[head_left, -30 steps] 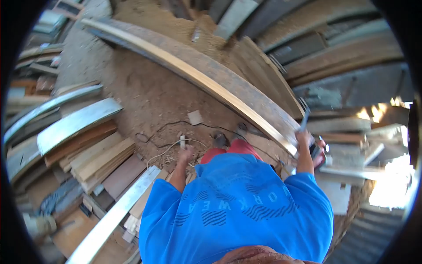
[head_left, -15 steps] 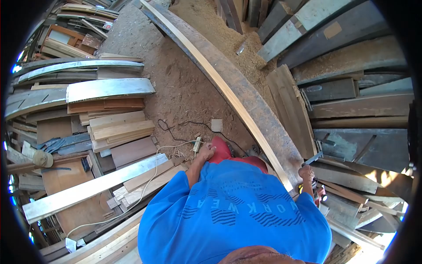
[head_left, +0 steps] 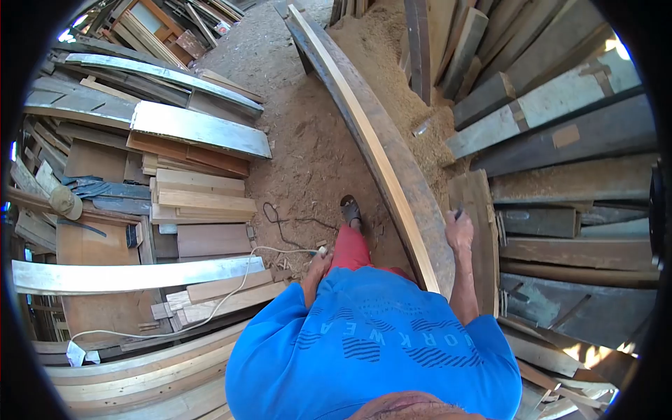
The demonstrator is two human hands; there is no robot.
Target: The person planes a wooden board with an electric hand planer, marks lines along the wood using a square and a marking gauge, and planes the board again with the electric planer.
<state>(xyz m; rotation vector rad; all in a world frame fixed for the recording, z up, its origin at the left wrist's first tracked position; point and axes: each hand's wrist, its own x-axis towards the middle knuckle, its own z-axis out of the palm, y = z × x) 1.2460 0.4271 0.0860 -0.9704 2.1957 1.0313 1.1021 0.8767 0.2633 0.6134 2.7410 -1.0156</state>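
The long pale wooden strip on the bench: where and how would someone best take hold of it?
Probably at mid-length on the pale wooden strip, across its narrow width, from the picture's left. It is long and slender, so the middle should balance best, and it lies along the left edge of the bench, beside the earth floor.

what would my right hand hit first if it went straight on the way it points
Most likely the far end of the brown board, just ahead of your right hand in the picture. Depth is unclear, so the hand might pass above it, toward the sawdust.
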